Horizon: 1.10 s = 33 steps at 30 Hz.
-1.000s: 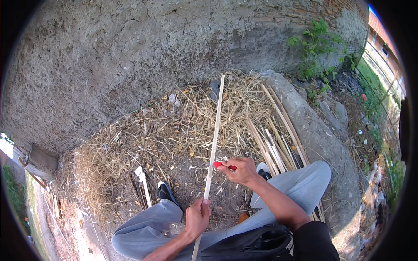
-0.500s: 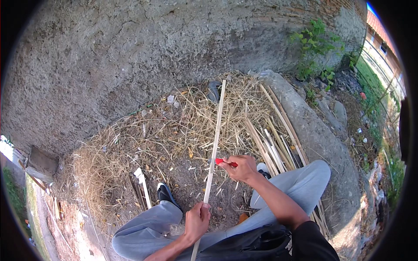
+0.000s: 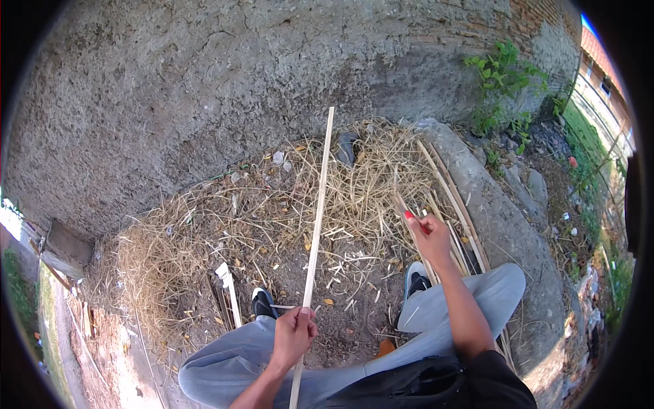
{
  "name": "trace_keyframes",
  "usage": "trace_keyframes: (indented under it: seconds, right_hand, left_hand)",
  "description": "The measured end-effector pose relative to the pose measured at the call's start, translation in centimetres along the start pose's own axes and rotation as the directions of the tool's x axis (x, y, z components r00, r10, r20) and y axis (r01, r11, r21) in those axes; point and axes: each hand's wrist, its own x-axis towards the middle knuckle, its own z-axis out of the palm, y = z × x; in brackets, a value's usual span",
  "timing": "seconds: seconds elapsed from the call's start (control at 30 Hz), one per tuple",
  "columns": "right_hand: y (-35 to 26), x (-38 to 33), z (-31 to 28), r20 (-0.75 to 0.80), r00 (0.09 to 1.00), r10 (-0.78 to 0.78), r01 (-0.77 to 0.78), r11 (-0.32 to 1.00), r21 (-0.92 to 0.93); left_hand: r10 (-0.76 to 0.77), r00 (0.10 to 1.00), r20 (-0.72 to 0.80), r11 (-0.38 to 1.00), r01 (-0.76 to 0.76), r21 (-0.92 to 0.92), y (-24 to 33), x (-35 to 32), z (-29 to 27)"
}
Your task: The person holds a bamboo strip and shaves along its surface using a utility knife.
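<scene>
My left hand (image 3: 294, 334) is closed round a long, pale, flat strip of wood or bamboo (image 3: 319, 218) near its lower end. The strip slants away from me, up toward the wall. Off to the right of it, my right hand (image 3: 434, 238) grips a small red tool (image 3: 409, 215), which is apart from the strip. Fingers cover most of the tool, so its exact kind cannot be made out. Small pale shavings (image 3: 354, 258) lie on the ground between my feet.
A rough grey wall (image 3: 238, 75) rises ahead, with dry straw (image 3: 157, 266) along its foot. Several pale strips (image 3: 455, 187) lie beside a stone ledge (image 3: 497, 198) on the right. A dark object (image 3: 347, 148) sits in the straw; a leafy plant (image 3: 501, 85) grows at the wall.
My right hand has moved right, taking the red tool off the strip. My left hand and the strip have shifted left, and the strip's far end now sits higher in view.
</scene>
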Motion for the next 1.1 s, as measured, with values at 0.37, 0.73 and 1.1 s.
trace_keyframes:
  seconds: [0.37,0.73,1.1]
  right_hand:
    - [-6.7,-6.7,2.7,0.401,0.901,-0.164,0.112,0.982,0.152]
    - [-6.4,-8.5,3.4,0.395,0.880,-0.263,0.225,0.964,0.141]
    - [-6.3,-8.6,3.4,0.410,0.857,-0.313,0.297,0.949,0.105]
  left_hand:
    - [0.078,0.994,0.073,0.997,-0.076,-0.026,-2.7,1.3,2.1]
    - [0.090,0.991,0.104,0.995,-0.093,0.029,-2.6,1.4,2.8]
    - [-0.142,0.908,0.395,0.850,0.316,-0.421,-1.2,1.4,1.9]
